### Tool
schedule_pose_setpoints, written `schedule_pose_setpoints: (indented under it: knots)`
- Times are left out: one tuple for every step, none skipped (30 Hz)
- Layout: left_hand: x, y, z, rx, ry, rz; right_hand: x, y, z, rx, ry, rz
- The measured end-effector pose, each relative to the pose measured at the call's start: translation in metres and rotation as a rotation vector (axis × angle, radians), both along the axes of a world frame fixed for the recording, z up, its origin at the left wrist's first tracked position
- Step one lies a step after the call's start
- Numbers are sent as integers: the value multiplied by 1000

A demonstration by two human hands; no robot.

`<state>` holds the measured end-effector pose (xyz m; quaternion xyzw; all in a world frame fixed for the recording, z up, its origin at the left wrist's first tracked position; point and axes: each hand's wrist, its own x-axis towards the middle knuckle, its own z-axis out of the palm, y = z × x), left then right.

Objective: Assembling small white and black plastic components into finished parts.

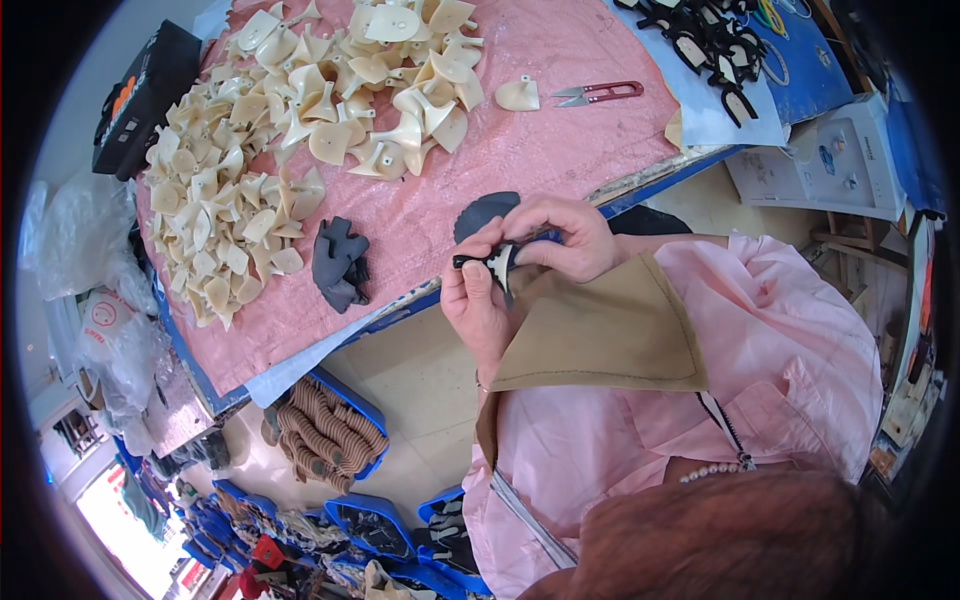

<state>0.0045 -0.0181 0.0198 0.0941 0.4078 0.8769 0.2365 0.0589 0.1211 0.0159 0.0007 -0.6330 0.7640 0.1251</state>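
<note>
Both hands come together in front of my chest, near the table edge. My left hand (476, 300) is closed on a small cream plastic piece partly wrapped in black material (499, 264), its black end sticking out past the thumb. My right hand (572, 238) pinches the same piece from the other side, its fingers bent over it. The grip hides much of the piece. Just beyond my hands lies a dark grey, flat piece with a scalloped edge (486, 215). Further left sits a bunch of similar dark grey pieces (340, 264).
A large heap of cream curved plastic pieces (236, 215) covers the pink-sheeted table (420, 225). Thread snips with red handles (605, 92) lie by a single cream piece (518, 95). Black covered pieces (735, 62) stand far right. A blue crate (365, 410) holds brown striped rolls.
</note>
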Motion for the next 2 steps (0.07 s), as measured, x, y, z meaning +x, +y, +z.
schedule_pose_setpoints:
  knots:
    - [-2,-2,-1,1,29,-7,-1,4,1,156,91,-44]
    - [-4,-5,-3,1,56,-14,-2,9,2,311,181,-89]
